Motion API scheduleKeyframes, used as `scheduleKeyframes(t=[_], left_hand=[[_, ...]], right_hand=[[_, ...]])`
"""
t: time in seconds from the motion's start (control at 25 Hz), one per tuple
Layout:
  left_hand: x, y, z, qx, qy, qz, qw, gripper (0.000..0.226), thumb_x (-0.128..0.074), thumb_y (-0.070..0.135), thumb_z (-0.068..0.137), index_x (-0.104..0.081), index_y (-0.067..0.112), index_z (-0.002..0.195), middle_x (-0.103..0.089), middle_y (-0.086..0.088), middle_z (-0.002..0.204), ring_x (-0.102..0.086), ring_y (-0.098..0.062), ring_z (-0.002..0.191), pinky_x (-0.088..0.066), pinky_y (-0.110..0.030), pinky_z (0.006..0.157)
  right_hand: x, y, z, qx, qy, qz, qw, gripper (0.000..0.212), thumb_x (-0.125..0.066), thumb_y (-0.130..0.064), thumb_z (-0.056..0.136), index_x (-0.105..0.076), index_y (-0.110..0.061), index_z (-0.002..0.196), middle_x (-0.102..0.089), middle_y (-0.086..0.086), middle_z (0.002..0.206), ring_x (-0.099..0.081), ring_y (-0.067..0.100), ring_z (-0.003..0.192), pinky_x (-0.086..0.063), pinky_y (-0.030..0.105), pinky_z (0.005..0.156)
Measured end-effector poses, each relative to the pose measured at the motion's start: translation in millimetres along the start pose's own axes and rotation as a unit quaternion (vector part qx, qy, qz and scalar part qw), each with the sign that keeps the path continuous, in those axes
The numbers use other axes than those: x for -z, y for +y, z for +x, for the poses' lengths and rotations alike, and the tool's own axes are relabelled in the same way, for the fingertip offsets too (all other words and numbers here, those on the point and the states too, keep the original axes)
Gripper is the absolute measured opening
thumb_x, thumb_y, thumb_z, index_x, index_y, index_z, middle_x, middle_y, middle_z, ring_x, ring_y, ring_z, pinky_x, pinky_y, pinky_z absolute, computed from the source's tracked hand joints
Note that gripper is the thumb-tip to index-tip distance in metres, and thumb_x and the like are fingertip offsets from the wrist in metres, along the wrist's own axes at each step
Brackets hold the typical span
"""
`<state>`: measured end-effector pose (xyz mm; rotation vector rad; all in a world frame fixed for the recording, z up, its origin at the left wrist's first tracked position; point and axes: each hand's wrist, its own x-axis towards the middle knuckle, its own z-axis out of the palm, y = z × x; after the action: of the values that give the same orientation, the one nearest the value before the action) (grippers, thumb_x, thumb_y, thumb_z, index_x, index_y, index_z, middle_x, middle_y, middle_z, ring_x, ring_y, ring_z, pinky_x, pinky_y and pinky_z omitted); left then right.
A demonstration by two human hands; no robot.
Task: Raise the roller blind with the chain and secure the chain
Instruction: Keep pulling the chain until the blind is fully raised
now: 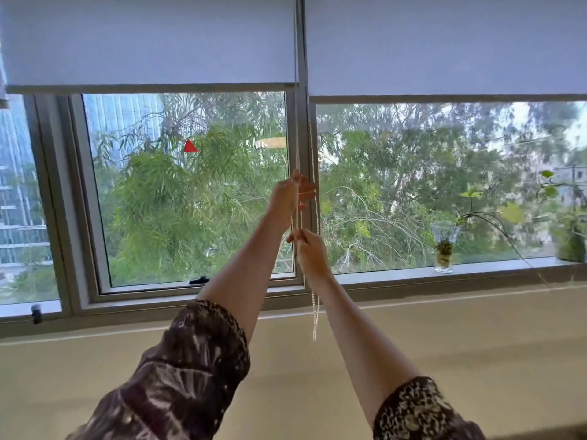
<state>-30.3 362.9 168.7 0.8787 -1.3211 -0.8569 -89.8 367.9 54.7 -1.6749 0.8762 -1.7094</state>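
Two pale roller blinds hang over the window: the left blind [149, 42] has its bottom bar about a fifth of the way down the frame, the right blind [444, 42] sits slightly lower. A white bead chain [315, 309] hangs between them in front of the window post, its loop ending just below the sill. My left hand [290, 193] is raised high and pinches the chain with fingers and thumb. My right hand [309, 252] grips the chain lower down, directly beneath the left.
A glass vase with a trailing plant [444, 249] stands on the window sill [476, 269] to the right, and another potted plant [571, 246] at the far right. A beige wall [444, 344] runs below the sill. A black window handle [199, 280] sits on the left pane's frame.
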Motion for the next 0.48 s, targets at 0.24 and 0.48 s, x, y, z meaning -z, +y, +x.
scheduleKeyframes(t=[0.24,0.48], left_hand=[[-12.6,1.4,9.6,-0.016,0.063,-0.035,0.997,0.027,-0.045,0.020,0.099,-0.065,0.007,0.112,-0.064,-0.001,0.075,-0.060,-0.006,0.054,-0.051,-0.022,0.049],[-15.7,-31.4,-5.0,-0.061,0.108,0.003,0.992,0.035,-0.041,-0.006,0.088,-0.066,0.015,0.077,-0.050,0.005,0.056,-0.039,0.003,0.032,-0.034,-0.017,0.035]], right_hand=[[20.2,32.9,-28.9,-0.013,-0.035,-0.033,0.999,0.032,-0.043,-0.016,0.099,-0.061,-0.019,0.072,-0.038,-0.007,0.046,-0.030,0.009,0.041,-0.021,0.027,0.043],[35.4,40.3,-39.6,-0.105,-0.124,-0.048,0.986,0.029,-0.040,-0.023,0.101,-0.064,-0.008,0.097,-0.056,0.006,0.059,-0.047,0.014,0.051,-0.034,0.024,0.049]])
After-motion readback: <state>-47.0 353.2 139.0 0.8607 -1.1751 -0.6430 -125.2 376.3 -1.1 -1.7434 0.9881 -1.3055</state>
